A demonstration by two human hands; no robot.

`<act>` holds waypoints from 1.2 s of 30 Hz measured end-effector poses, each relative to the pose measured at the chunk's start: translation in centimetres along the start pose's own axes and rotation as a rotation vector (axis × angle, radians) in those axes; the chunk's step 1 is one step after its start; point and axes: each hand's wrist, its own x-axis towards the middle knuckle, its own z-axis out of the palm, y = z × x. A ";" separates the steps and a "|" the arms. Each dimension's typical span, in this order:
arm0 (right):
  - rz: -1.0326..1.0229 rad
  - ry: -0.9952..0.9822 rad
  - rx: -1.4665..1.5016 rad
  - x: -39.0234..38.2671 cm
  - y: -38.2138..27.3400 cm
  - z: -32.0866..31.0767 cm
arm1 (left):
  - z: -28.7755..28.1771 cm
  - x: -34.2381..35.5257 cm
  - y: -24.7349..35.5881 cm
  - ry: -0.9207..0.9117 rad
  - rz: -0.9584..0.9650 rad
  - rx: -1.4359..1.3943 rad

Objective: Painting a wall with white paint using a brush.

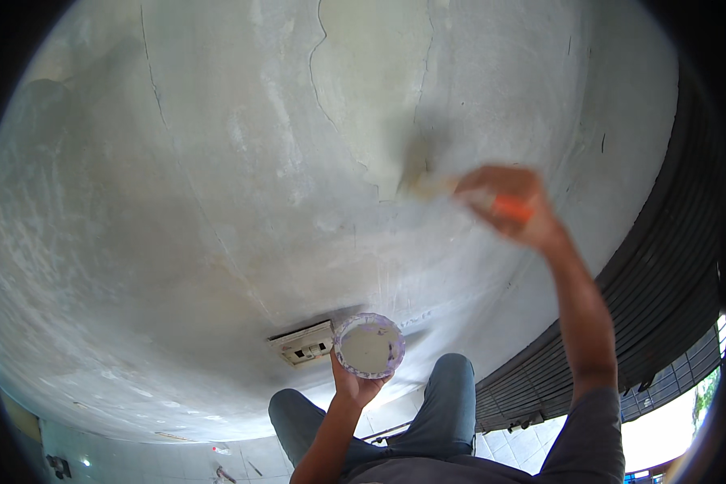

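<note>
Your right hand [512, 211], blurred at right of centre, grips an orange-handled brush [452, 190] against the wall [177, 202]; your left hand [355, 385] holds a cup [369, 345] at lower centre.

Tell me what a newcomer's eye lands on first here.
First the right hand, blurred, holding an orange-handled brush against the grey wall, at the edge of a paler patch. Below centre, the left hand holds up a small round tub of pale paste, beside a wall socket.
</note>
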 end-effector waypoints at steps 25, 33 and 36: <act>-0.266 -0.084 0.110 6.0 1.7 -5.9 | 1.1 -0.3 0.1 -0.032 -0.010 0.036; -0.776 0.557 0.074 19.7 4.6 -15.8 | 0.9 0.6 -0.4 -0.059 -0.043 0.012; -0.396 0.386 -0.741 15.0 5.0 -13.1 | 0.8 0.9 -0.6 -0.070 -0.060 -0.002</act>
